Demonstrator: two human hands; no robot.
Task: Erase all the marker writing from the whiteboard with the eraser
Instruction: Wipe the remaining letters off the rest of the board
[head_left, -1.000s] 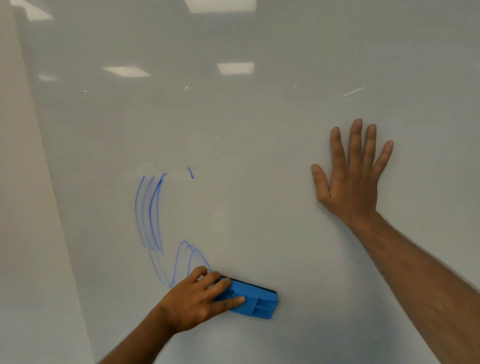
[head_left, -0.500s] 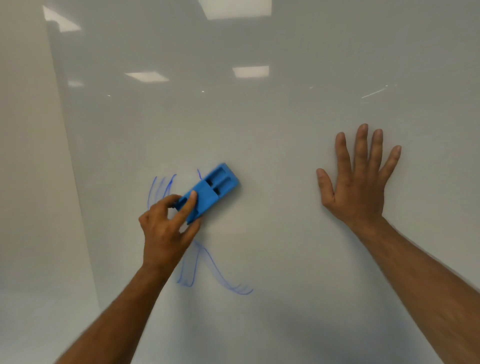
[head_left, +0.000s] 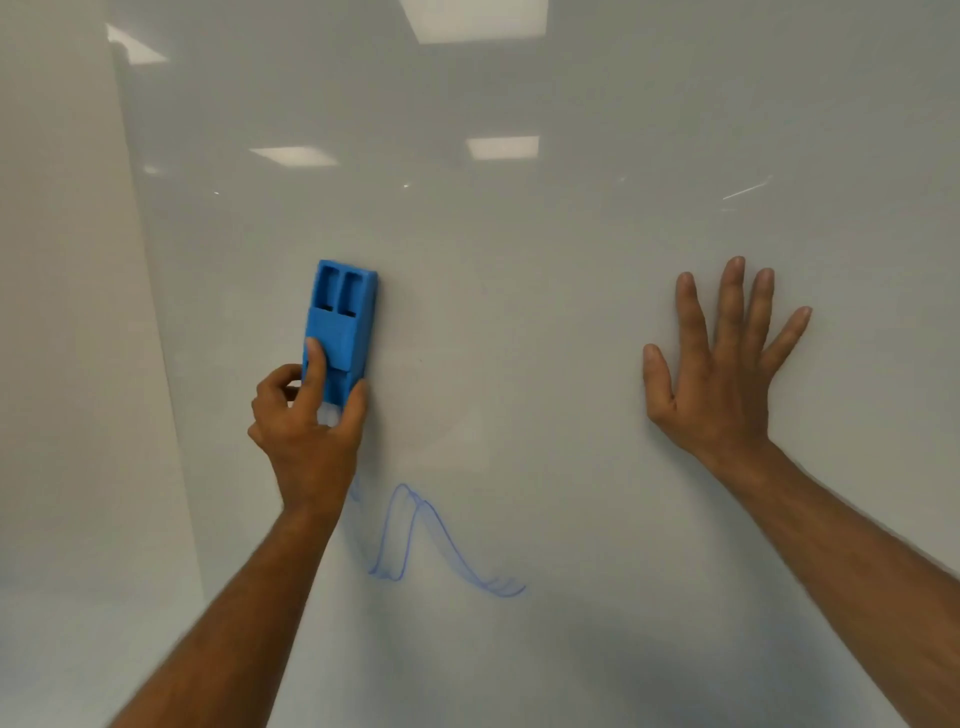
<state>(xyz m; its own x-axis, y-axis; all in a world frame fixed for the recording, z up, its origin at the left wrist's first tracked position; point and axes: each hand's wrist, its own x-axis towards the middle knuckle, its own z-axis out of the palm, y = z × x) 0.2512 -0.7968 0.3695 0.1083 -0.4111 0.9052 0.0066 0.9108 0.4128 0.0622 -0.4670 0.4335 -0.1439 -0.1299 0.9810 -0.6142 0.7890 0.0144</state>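
The eraser stands upright against the whiteboard, its blue plastic back with two recesses facing out; the left hand grasps it at the lower end, thumb on the right edge, one finger laid up the back, the others curled at the left edge. Below the eraser, past the wrist, the remaining marker writing shows as a blue hump of thin doubled lines that trails off low and to the right; a faint smear sits just under the eraser beside the fingers; above and to either side of the eraser the board looks wiped. Well to the right of the eraser, the right hand lies released and flat on the board, fingers spread, seemingly as a brace.

The step in hand looks like the top of an upward wipe; the job seems mostly done, with one patch left. The next move likely calls for bringing the eraser down and rightward over the hump and its tail, felt face kept flat and pressed firmly, with overlapping passes so no thin line survives.
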